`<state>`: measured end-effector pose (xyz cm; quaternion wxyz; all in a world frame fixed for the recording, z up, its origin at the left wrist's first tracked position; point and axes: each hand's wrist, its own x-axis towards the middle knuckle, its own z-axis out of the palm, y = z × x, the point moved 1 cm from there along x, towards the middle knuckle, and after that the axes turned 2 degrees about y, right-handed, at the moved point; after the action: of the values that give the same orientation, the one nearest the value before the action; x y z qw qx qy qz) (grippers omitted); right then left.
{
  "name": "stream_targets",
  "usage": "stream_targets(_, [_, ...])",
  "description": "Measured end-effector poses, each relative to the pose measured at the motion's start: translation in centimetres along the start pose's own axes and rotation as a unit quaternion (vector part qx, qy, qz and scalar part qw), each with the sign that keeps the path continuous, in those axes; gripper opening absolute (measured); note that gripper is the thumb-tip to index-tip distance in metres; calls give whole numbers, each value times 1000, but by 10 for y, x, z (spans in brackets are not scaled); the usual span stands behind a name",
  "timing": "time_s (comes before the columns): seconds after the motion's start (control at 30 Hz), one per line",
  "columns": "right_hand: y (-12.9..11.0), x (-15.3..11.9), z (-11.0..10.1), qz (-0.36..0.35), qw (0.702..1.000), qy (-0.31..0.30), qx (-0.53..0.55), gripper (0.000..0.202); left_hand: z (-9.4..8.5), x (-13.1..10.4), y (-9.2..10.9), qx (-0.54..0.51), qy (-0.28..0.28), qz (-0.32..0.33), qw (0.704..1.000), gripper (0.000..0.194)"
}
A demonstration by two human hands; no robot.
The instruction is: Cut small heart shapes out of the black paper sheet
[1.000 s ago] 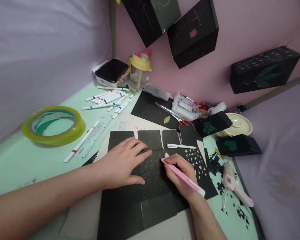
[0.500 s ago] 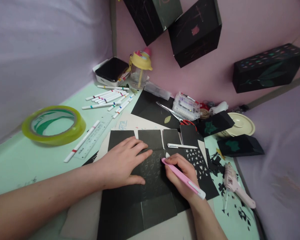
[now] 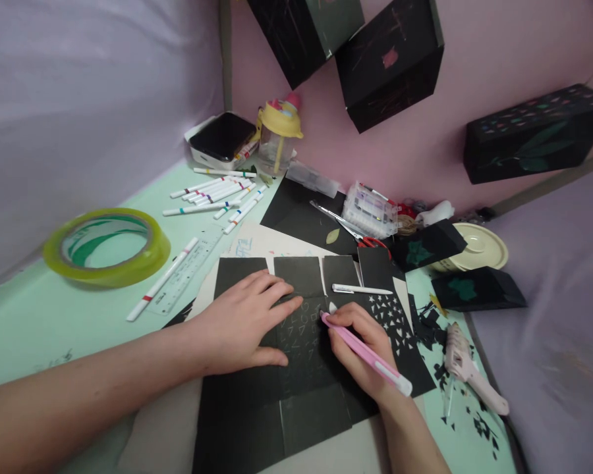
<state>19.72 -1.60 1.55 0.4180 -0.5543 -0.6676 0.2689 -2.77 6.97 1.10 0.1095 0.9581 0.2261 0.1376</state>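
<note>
My left hand lies flat with fingers spread on a sheet of black card, which has creases and slits between its top flaps. Faint rows of small drawn shapes run beside its fingertips. In my right hand is a slim pink craft knife, gripped like a pen, its tip down at the drawn shapes on the middle panel. The fingers partly hide the tip. Small stars, hearts and triangles are cut through the right panel. Above that hand, a white pen rests on the card.
Yellow-green tape and a clear ruler with a marker lie left. Several markers, a phone and a drinking cup stand behind. Scissors lie beyond the card. A glue gun and black scraps lie right; black boxes hang above.
The knife's handle end has swung slightly right and down in my right hand, its tip staying near the same spot. My left hand stays put. The view has shifted slightly.
</note>
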Motion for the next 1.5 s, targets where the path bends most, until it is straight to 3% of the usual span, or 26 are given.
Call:
stream_targets(0.27, [5, -6, -1, 81, 991, 103, -33, 6, -1, 0, 1, 2, -1, 0, 1000, 77])
stream_targets(0.5, [4, -5, 2, 110, 989, 98, -32, 9, -1, 0, 0, 3, -4, -2, 1000, 78])
stream_targets(0.8, [-4, -3, 11, 202, 963, 178, 20, 18, -2, 1, 3, 15, -11, -8, 1000, 76])
stream_targets(1.2, [-6, -4, 18, 90, 975, 166, -116, 13, -3, 1, 8, 19, 4, -17, 1000, 75])
stream_targets(1.5, [-4, -5, 19, 81, 975, 161, -131, 13, -4, 1, 8, 24, 7, -17, 1000, 73])
